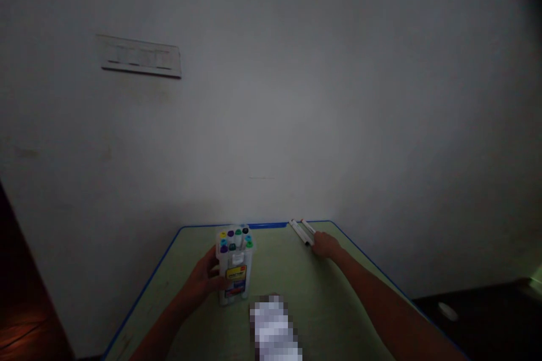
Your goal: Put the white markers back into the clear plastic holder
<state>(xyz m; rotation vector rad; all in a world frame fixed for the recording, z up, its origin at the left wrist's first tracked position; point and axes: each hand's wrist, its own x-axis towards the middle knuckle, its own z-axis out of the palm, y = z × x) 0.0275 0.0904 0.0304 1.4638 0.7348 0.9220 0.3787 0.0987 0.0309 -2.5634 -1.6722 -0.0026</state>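
Note:
A clear plastic case (235, 271) with a yellow and blue label stands upright on the green table (271, 271), holding several markers with coloured caps. My left hand (205, 279) is wrapped round the case's left side, thumb across the front. Toward the table's far right, my right hand (325, 244) has its fingers closed at the near end of a white marker (308, 227). Beside it, to the left, more white markers (300, 232) lie slanted near the back edge.
A pixelated, blurred rectangular object (275, 330) lies at the table's front middle. The wall (271, 96) rises behind the table's blue edge, with a switch panel (141, 57) at the upper left. A white oval object (447, 311) is in the dark area at right.

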